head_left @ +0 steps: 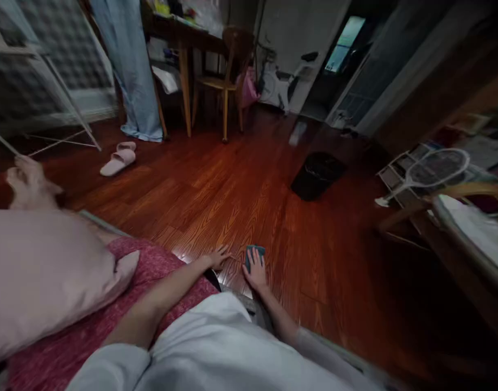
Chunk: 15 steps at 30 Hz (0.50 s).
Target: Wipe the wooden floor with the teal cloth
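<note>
A small blue-green folded cloth (pixel 249 250) lies on the reddish wooden floor (pixel 249 190). My right hand (pixel 256 272) is laid flat over it, fingers stretched out and slightly apart, hiding most of it. Just to the left, my left hand (pixel 218 257) reaches out low near the floor with its fingers spread and nothing held. Whether its fingertips touch the boards I cannot tell.
A black waste bin (pixel 317 175) stands ahead to the right. Pink slippers (pixel 118 161) lie ahead to the left. A pink pillow (pixel 49 277) and a red cover (pixel 167 271) are at my left. A chair (pixel 222 84), a racket (pixel 438 169) and a pair of bare feet (pixel 31 182) are around.
</note>
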### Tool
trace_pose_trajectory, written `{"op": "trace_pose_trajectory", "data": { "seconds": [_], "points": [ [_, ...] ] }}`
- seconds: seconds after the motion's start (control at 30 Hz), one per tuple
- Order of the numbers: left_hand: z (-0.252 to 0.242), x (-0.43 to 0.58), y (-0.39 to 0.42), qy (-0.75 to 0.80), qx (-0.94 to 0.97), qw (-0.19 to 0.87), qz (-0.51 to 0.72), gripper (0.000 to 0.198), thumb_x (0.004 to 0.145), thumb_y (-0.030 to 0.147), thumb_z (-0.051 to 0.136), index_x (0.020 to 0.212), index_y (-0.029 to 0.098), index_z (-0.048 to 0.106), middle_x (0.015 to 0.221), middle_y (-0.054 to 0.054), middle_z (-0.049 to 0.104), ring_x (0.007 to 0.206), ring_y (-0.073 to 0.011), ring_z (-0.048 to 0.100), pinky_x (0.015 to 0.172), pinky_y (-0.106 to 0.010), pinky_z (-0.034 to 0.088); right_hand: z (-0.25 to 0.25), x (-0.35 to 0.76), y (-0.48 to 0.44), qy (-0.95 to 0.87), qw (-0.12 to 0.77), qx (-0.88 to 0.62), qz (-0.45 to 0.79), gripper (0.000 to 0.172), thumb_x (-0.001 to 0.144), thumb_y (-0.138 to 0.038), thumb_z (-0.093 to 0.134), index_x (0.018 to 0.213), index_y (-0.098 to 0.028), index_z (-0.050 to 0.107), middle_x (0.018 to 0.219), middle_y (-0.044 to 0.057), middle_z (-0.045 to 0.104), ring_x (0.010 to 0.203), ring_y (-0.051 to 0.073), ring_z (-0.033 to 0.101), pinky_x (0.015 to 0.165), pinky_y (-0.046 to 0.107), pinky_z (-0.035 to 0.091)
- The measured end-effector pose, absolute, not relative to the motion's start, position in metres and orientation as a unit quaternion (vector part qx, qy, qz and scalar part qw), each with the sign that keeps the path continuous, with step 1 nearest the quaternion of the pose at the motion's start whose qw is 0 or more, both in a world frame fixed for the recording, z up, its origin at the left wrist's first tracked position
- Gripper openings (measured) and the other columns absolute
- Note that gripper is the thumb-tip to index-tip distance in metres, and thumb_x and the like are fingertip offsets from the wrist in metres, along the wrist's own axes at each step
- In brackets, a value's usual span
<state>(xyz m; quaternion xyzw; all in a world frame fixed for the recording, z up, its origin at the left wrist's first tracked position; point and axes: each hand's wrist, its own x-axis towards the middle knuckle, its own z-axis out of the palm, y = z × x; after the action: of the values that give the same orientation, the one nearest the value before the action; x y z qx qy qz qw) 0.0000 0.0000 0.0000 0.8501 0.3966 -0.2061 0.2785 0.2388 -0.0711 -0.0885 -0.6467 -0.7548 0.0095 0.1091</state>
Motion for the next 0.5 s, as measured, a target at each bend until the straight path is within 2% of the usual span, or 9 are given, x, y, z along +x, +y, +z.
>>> {"op": "trace_pose_trajectory", "data": {
  "seconds": [0.23, 0.5],
  "points": [
    [-0.004, 0.002, 0.002, 0.402, 0.849, 0.275, -0.203, 0.087, 0.085, 0.030, 0.069, 0.158, 0.029, 0.022, 0.166, -0.012, -0.001, 0.151, -0.0373, 0.003, 0.113, -0.066, 0.020, -0.070, 0.230, -0.001, -0.668, 0.074, -0.740, 0.024, 0.067, 0.098, -0.045, 0.030, 0.158, -0.018, 0.020, 0.166, 0.012, 0.016, 0.152, 0.024, 0.012, 0.120, 0.049, 0.012],
    [-0.016, 0.001, 0.006, 0.400, 0.852, 0.281, -0.189, 0.090, 0.083, 0.033, 0.071, 0.158, 0.033, 0.022, 0.166, -0.010, 0.000, 0.151, -0.0371, 0.003, 0.113, -0.068, 0.018, -0.085, 0.235, -0.099, -0.743, 0.076, -0.664, 0.018, 0.066, 0.099, -0.049, 0.029, 0.158, -0.022, 0.020, 0.166, 0.007, 0.017, 0.153, 0.021, 0.010, 0.122, 0.047, 0.013]
  ]
}}
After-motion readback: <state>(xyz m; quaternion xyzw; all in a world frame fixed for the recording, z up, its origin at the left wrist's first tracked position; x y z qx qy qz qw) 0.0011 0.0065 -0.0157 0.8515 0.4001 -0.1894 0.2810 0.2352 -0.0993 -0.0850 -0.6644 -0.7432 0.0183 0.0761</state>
